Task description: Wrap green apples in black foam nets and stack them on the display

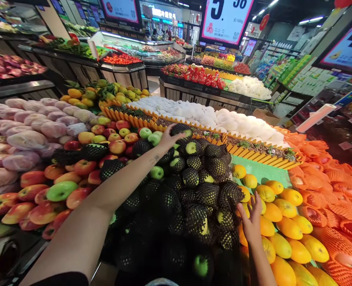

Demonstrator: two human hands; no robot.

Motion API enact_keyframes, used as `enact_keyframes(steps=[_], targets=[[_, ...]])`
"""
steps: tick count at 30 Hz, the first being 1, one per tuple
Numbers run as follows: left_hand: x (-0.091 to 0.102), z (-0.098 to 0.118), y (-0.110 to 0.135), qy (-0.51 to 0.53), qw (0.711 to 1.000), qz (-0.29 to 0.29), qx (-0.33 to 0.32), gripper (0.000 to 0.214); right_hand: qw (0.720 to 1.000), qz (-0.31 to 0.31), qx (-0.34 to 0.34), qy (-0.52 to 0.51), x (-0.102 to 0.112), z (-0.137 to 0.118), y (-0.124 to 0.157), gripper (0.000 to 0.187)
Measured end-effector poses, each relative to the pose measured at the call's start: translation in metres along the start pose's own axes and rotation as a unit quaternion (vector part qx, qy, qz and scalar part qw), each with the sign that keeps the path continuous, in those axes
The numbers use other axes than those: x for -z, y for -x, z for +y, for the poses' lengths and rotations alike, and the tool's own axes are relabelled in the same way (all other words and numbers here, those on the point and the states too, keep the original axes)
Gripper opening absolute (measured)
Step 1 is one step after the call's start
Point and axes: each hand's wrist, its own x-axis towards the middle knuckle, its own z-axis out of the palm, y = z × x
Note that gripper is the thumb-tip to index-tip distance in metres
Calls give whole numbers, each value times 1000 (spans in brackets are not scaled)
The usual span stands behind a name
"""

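If our left hand point(170, 140) fumbles netted fruit point(185, 129) it's gripping atop dark pile point(190, 177), probable avalanche; right hand point(251, 221), fingers spread beside pile, could bump yellow fruit point(272, 212).

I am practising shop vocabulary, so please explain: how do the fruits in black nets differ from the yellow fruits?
The fruits in black nets are mostly covered, while the yellow fruits lie bare. Where skin shows, the netted fruits look greenish; the yellow fruits are yellow to orange. Both are heaped.

left grip point(170, 139) holding netted fruit point(181, 128) | right grip point(252, 217) spread beside yellow fruit point(267, 227)
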Motion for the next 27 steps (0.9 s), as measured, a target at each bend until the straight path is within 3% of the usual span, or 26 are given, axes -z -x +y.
enact_keyframes(steps=[3,7,11,14,15,17,19,21,24,27], targets=[[-26,11,45,14,985,-160,-64,70,998,23,-30,-48,-2,-10,2,84],[-59,11,86,-141,927,-307,-164,83,998,32,-29,-54,-4,-24,1,87],[-73,11,91,-253,863,-388,-200,78,997,55,-26,-45,1,-27,0,93],[-56,17,73,-287,846,-405,-195,88,994,76,-50,-56,12,-24,1,95],[-45,19,63,-298,850,-390,-191,86,992,89,-62,-62,17,-23,1,95],[-12,21,41,-346,875,-303,-151,68,986,121,-83,-78,27,-20,5,94],[27,16,19,-448,884,-133,-24,48,978,153,-103,-95,36,-16,10,90],[65,5,6,-499,863,-32,72,55,972,172,-119,-104,44,-14,16,84],[105,-19,5,-529,830,20,176,76,970,181,-127,-100,48,-13,23,73],[118,-38,15,-530,820,20,216,74,971,174,-121,-110,45,-15,26,74]])
